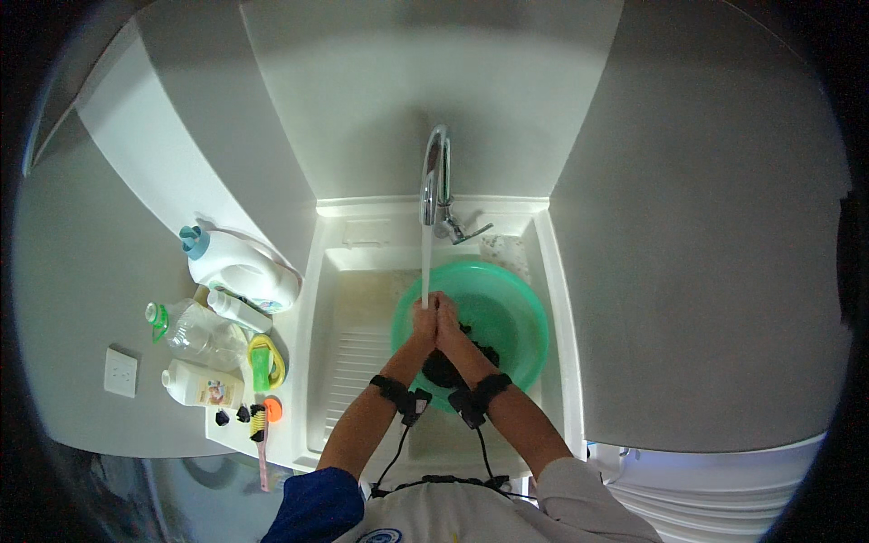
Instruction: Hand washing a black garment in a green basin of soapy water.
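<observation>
Water runs in a stream from a chrome faucet (434, 176) onto my two hands, which are pressed together over a green plastic basin (523, 292). My left hand (424, 319) is directly under the stream, and my right hand (446, 317) lies against it. Whether anything is between the palms cannot be seen. Dark wet cloth (441, 372) lies in the basin, partly hidden beneath my right forearm. The basin stands in a white laundry sink (567, 339) with a ribbed washboard (353, 366) on its left side. Both wrists wear black straps with small cabled devices.
On the ledge at left stand a white detergent jug (241, 271), a small white bottle (241, 313), a clear plastic bottle (204, 332) and a cream jug (204, 385). A green sponge (261, 370), an orange disc (273, 409) and a scrub brush (259, 431) lie nearby. Walls enclose the sink.
</observation>
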Demonstrator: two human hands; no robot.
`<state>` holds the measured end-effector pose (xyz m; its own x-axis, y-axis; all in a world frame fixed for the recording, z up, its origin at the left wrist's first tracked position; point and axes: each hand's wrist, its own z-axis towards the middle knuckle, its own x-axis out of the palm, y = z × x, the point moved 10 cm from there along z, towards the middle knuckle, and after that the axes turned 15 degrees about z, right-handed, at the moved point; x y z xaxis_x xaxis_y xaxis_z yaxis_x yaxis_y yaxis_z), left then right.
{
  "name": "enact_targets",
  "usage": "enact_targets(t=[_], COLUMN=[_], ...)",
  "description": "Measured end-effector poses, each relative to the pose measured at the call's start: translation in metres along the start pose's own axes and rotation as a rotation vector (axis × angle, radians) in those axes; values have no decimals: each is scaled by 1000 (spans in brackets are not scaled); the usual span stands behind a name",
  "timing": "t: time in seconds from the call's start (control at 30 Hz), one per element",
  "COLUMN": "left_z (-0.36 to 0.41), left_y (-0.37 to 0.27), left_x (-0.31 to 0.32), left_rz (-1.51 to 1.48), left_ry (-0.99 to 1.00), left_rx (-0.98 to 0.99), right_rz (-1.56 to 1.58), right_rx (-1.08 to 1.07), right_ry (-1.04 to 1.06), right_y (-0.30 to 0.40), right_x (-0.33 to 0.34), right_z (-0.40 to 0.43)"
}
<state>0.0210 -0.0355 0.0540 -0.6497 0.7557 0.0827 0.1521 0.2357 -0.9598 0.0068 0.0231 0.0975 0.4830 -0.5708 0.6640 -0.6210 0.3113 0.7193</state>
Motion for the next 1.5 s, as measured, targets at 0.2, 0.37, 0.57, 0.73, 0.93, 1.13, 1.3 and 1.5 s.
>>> enact_targets(t=[0.2,0.37,0.57,0.73,0.93,1.13,1.3,1.5], left_z=[-19,-17,13,-9,-59,-61,-60,-14], left_y=[31,31,59,31,-61,-142,-73,-6], left_x=[12,-10,-42,-11,-43,-65,-55,-5], left_rz=[-447,-621,-276,-517,63,121,-99,-109], left_ry=[-31,-29,-44,226,363,369,387,264], left_rx=[-421,-336,-203,-193,-311,-198,-229,-184], right_rz=[-31,-108,-158,-74,-64,-240,-184,-52], right_rx=[-26,-60,-170,-41,-112,-410,-167,226], right_ry=[-38,109,74,-170,-217,-344,-271,-71], right_y=[-1,-4,1,-16,59,158,144,-12], right_x=[-4,8,30,-26,-104,-103,-85,-68], right_z=[5,-25,-13,5,32,40,60,38])
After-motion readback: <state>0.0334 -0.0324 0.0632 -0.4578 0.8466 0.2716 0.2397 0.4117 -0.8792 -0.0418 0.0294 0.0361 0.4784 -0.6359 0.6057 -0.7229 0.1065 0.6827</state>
